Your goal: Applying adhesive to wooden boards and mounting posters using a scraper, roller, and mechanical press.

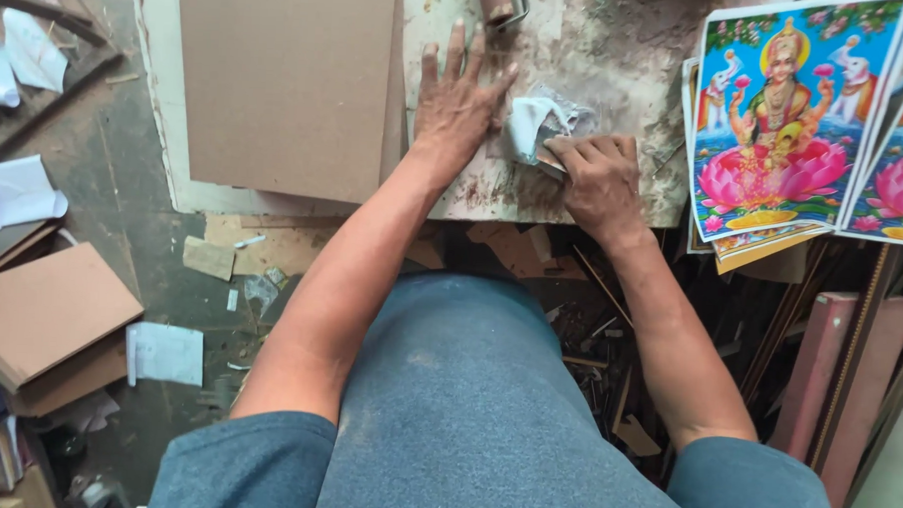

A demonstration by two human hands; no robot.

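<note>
Cloth, a crumpled pale blue-white rag, is lying on the stained bench near its front edge, and I am seeing it bunched with no clear long axis, though its loose end is trailing toward the left hand and its pinched end is pointing down and right into the right hand. The right hand's fingers are curling closed over the cloth's lower right part, and something thin and brownish is showing under them that I cannot identify. The left hand is lying flat with its fingers spread and released, palm down on the bench just left of the cloth, the fingertips pointing away from me toward a small cylindrical object at the far edge. Left of that hand, a large brown board is covering much of the bench, its right edge running close beside the wrist, so free room on that side is looking narrow. To the right, a stack of colourful printed pictures is overhanging the bench's front edge, sitting near the right hand but apart from it. Between board and pictures, a strip of bare, grimy surface is staying open beyond the cloth. Below the bench edge, wood scraps and long framing strips are crowding the floor.
</note>
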